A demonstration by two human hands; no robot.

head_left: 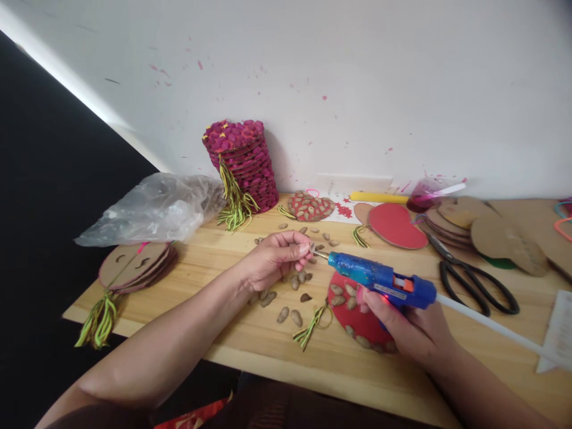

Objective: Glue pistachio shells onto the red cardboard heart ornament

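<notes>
In my right hand [413, 328] is a blue hot glue gun [366, 271], with a white glue stick [487, 325] running out of its back. The fingertips of my left hand [279, 256] pinch a small brown nutshell-like piece [311, 246], mostly hidden by the fingers, against the gun's metal nozzle. Under the gun lies a red round disc [346, 308] with several brown oval pieces on its face and edge. A yellow-green tassel [310, 326] lies at its left. Loose brown oval pieces [283, 314] are scattered beneath and around my left hand.
A tall magenta stack [241, 167] stands by the wall beside a clear plastic bag [152, 208]. Cardboard discs with a tassel [134, 268] lie at left. Black scissors [476, 277], a red heart [397, 225], cardboard pieces [509, 238] and a cup of dark pink liquid [422, 193] are at right.
</notes>
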